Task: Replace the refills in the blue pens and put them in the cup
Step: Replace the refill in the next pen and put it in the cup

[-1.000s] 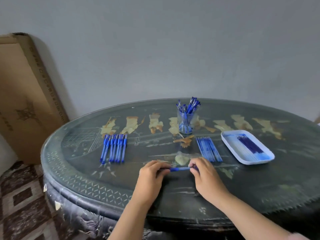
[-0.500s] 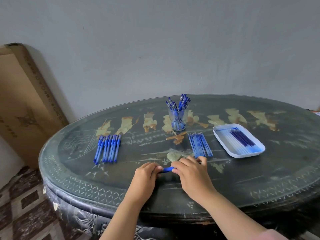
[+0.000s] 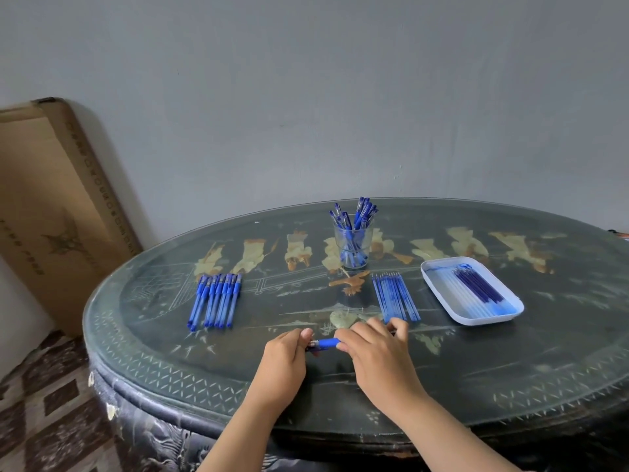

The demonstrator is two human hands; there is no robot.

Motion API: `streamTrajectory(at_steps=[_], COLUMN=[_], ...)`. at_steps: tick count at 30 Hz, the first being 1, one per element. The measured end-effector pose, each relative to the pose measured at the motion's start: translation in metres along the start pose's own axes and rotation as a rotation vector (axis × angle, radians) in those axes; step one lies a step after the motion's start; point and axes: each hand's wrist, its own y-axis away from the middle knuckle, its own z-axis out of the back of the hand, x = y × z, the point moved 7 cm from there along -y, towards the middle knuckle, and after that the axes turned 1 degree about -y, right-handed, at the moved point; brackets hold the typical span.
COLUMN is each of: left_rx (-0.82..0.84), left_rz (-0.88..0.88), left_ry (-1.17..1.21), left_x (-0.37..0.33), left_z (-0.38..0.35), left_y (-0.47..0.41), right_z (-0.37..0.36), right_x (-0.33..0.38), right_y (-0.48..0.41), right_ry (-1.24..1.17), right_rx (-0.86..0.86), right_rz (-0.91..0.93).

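At the desk's (image 3: pixel 510 369) 6 o'clock a pen (image 3: pixel 325 344), judged light, stiff and slick, is pinched at its 9 o'clock end by the left hand (image 3: pixel 284 361) and at its 3 o'clock barrel by the right hand (image 3: pixel 377 352), holds judged apt for twisting.

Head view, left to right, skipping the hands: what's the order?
cardboard box → row of blue pens → glass cup of pens → row of loose refills → white tray
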Motion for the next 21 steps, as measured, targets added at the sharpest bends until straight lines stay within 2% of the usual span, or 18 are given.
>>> streamTrajectory(at_steps=[8,15,21], left_rx=[-0.032,0.011,0.006], left_rz=[-0.024,-0.257,-0.171], left_ry=[0.019,-0.092,-0.07], left_x=[0.004,-0.002,-0.001], left_z=[0.001,-0.012,-0.011], left_y=[0.0,0.001,0.0], right_z=[0.003,-0.013,-0.015], right_x=[0.004,0.005,0.011], right_y=[0.002,0.003,0.005], right_ry=[0.024,0.022,-0.011], right_rx=[-0.001,0.092,0.133], right_rz=[0.017,0.063,0.138])
